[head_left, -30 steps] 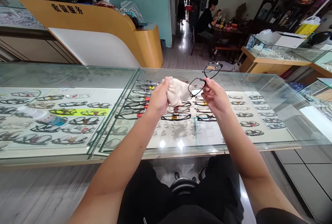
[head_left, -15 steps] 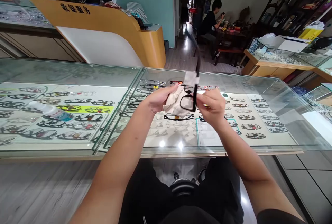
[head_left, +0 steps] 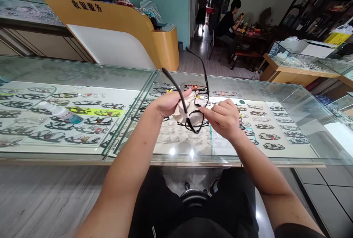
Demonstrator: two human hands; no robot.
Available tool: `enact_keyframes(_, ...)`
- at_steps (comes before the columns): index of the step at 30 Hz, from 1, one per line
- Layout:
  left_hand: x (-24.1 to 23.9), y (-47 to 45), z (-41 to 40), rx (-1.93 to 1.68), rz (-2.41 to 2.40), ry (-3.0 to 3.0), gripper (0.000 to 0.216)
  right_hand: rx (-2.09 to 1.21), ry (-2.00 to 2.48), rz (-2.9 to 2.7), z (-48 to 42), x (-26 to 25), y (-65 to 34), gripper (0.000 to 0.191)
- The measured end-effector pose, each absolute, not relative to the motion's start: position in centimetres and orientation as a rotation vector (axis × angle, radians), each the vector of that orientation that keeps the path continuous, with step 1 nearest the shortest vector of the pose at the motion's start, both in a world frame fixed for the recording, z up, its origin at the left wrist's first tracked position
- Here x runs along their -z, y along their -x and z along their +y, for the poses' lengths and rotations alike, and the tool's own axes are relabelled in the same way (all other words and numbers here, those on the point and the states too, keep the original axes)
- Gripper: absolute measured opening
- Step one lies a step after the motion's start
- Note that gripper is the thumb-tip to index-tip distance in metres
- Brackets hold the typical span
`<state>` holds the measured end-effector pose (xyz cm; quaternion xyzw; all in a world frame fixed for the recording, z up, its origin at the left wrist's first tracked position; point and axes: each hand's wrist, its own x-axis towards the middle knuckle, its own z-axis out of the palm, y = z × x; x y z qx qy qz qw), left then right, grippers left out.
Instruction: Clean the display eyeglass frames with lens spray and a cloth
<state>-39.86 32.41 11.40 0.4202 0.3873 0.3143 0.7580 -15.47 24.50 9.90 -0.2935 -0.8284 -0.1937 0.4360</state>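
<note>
A pair of black-framed glasses (head_left: 193, 118) hangs above the glass display counter (head_left: 82, 80), lenses down and both arms sticking up. My left hand (head_left: 168, 104) is closed around a cream cleaning cloth (head_left: 184, 112), which sits against one lens. My right hand (head_left: 223, 116) pinches the frame at the other lens. Both hands are close together over the middle of the counter.
Rows of glasses lie on trays under the glass. A small white bottle (head_left: 62, 113) lies on the counter at left. An orange service desk (head_left: 116, 21) stands behind. A person sits at a table (head_left: 249, 38) at the back; another stands in the doorway. More showcases (head_left: 303, 61) stand at right.
The glasses came down from held high at right and were turned so the arms point up. The cloth has gone from beside the frame onto a lens.
</note>
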Motion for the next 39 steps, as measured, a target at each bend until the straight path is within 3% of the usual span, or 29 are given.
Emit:
enact_keyframes(5, -11.9, 39.6, 31.6, -0.673, 0.873, -0.975, 0.038, 0.603, 0.618, -2.082, 24.2, -9.9, 16.1, 0.019)
enact_keyframes(12, -12.1, 39.6, 31.0, -0.616, 0.706, -1.169, 0.060, 0.605, 0.605, -2.145, 24.0, -9.7, 16.4, 0.018)
enact_keyframes(20, -11.7, 39.9, 31.7, -0.593, 0.659, -1.341, 0.055, 0.440, 0.753, -2.230, 24.8, -9.2, 16.0, 0.026)
enact_keyframes(23, -11.5, 39.5, 32.0, -0.727, 0.689, -1.300, 0.057, 0.234, 0.870, -2.128, 24.9, -9.0, 16.2, 0.028)
enact_keyframes(26, -11.4, 39.0, 31.9, -0.850, 0.705, -1.263, 0.059, -0.186, 0.973, -1.861, 24.9, -9.3, 16.5, 0.019)
enact_keyframes(31, -11.6, 37.5, 30.9, -0.958, 0.727, -1.235, 0.061, -0.950, 1.028, -1.527, 25.4, -9.8, 16.9, 0.033)
enact_keyframes(39, -11.5, 36.3, 30.0, -1.025, 0.702, -1.188, 0.066, -1.412, 0.966, -1.115, 26.3, -9.0, 17.2, 0.036)
